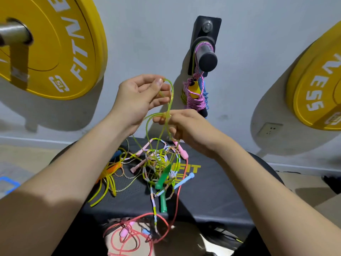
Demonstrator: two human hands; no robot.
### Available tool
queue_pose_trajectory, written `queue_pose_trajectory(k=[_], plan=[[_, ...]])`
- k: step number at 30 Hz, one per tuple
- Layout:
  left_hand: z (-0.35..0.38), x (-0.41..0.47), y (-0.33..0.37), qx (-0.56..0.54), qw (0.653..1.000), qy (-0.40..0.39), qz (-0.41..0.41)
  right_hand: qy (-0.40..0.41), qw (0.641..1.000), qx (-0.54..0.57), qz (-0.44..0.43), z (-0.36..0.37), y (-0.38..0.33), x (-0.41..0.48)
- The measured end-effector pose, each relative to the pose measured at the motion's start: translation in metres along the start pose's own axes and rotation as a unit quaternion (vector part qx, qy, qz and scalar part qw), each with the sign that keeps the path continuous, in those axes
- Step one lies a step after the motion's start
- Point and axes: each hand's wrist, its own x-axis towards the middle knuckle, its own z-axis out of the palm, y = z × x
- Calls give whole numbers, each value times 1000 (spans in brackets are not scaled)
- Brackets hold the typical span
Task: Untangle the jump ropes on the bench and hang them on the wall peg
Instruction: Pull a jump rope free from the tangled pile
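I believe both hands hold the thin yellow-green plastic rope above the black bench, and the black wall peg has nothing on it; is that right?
Not quite: in the head view the black wall peg carries a bundled pink braided rope. Left hand and right hand do hold the thin yellow-green plastic rope above the black bench.

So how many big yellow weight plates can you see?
2: one yellow weight plate at upper left on a metal bar, another at the right edge. More may sit hidden behind.
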Motion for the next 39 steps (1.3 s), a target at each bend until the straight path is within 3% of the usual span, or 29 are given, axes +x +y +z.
queue_pose_trajectory(k=[4,6,8,10,12,15,17,19,20,23,25,28,32,36,39], plan=[[-14,4,-6,44,998,31,40,-17,998,58,13,2,-3,0],[-21,5,-11,138,989,47,25,47,998,2,-50,4,-6,-2],[-21,1,-19,193,978,37,-72,138,984,-16,-109,8,-10,-2],[-23,-6,-30,201,960,-31,-192,189,970,68,-134,8,-19,-1],[-24,-19,-42,243,940,-147,-190,218,955,140,-146,4,-28,-1],[-26,-41,-65,367,867,-319,-109,236,931,229,-160,-10,-41,-2],[-32,-45,-87,495,800,-324,-94,236,913,288,-168,-21,-46,-5],[-39,-43,-103,594,752,-265,-107,236,901,323,-169,-31,-48,-7],[-41,-41,-109,598,762,-223,-106,239,898,330,-164,-34,-47,-7],[-34,-31,-104,508,854,-98,-54,262,906,310,-118,-38,-37,-7],[-27,-24,-92,462,885,-57,-8,270,915,290,-78,-38,-30,-7],[-27,-15,-82,433,898,-71,-45,274,913,301,-30,-36,-23,-7],[-24,-18,-84,375,908,-47,-183,278,886,372,10,-33,-21,-5],[-12,-27,-86,373,882,-35,-286,266,853,447,31,-29,-20,-5],[-1,-36,-78,277,910,-31,-306,250,831,496,43,-25,-22,-3]])
